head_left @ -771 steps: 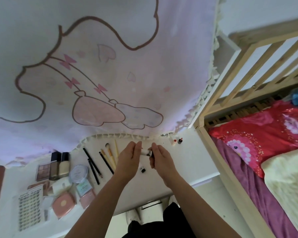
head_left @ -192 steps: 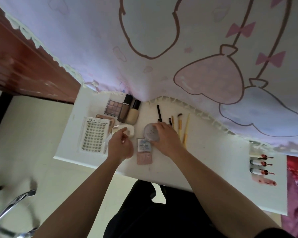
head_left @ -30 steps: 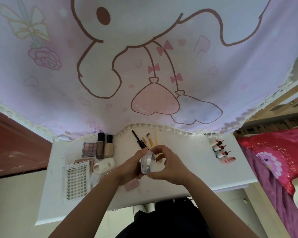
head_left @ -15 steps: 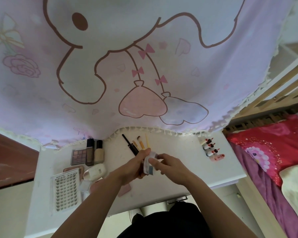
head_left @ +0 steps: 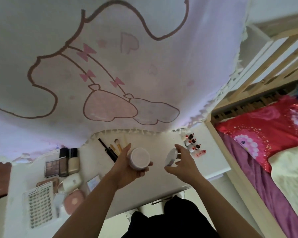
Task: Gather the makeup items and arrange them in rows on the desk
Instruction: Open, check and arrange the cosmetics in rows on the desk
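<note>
Two parts held above the surface (head_left: 162,184): left grip (head_left: 127,170) curls round the open jar (head_left: 139,158), right grip (head_left: 183,166) pinches the lid (head_left: 170,157); tilting may spill the contents.

A pale pink curtain (head_left: 144,48) with a cartoon drawing is hanging at the back. A red flowered cloth (head_left: 265,124) and a cream blanket (head_left: 291,177) are lying inside the wooden bed frame (head_left: 231,162).

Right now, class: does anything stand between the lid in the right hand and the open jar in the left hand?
Nothing visible does. The left hand holds the jar, the right hand holds the lid beside it, and the gap between them shows only bare desk below.
</note>
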A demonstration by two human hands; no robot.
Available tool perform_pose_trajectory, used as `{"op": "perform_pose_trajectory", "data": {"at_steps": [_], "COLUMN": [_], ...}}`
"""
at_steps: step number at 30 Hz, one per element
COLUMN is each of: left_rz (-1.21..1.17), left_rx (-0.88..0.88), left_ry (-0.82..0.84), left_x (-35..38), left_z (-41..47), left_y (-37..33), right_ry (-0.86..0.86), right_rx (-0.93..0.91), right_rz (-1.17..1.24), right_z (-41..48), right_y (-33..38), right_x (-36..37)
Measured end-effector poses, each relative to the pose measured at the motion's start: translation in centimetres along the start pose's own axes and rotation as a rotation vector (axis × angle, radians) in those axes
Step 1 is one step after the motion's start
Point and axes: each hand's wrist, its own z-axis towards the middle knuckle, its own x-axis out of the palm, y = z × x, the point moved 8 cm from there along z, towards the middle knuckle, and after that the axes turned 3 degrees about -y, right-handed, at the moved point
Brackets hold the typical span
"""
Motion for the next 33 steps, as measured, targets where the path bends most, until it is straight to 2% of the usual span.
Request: {"op": "perform_pose_trajectory", "data": {"at_steps": [5,8,12,15,20,23,27,33], "left_rz": [0.003,-0.021,0.226,0.383,0.268,0.251,0.411,0.372], "left_rx": [-0.004,0.024,0.077,0.109,0.196,0.219,0.215,0.256], "left_ry": [-0.109,-0.263,-0.483,-0.548,-0.563,-0.593,-0.704,-0.744], "left_x": [1.9,1.5,1.1,1.4,2.4,2.5,1.9,1.0], "left_z": [5.5,8.6,10.9,12.3,14.3,15.0,15.4,15.1], "left_y": [2.4,3.4,3.4,2.9,2.1,1.7,1.4,1.2], "right_ry": [-0.108,-0.143,-0.065,-0.010,-0.015,-0.048,-0.085,-0.113], "right_rx": [0.170,0.218,0.280,0.347,0.381,0.465,0.598,0.587], "right_rz": [0.049,0.037,0.000,-0.036,0.018,0.221,0.654,0.811], "right_z": [0.6,1.0,1.3,1.5,2.2,2.3,2.0,2.3], "right_y": [-6.6,-8.8,-11.5,-12.4,-12.9,-13.2,-13.1,-12.2], "right_x": [-1.9,-2.5,-1.6,-1.1,-0.2,0.3,1.1,0.9]}}
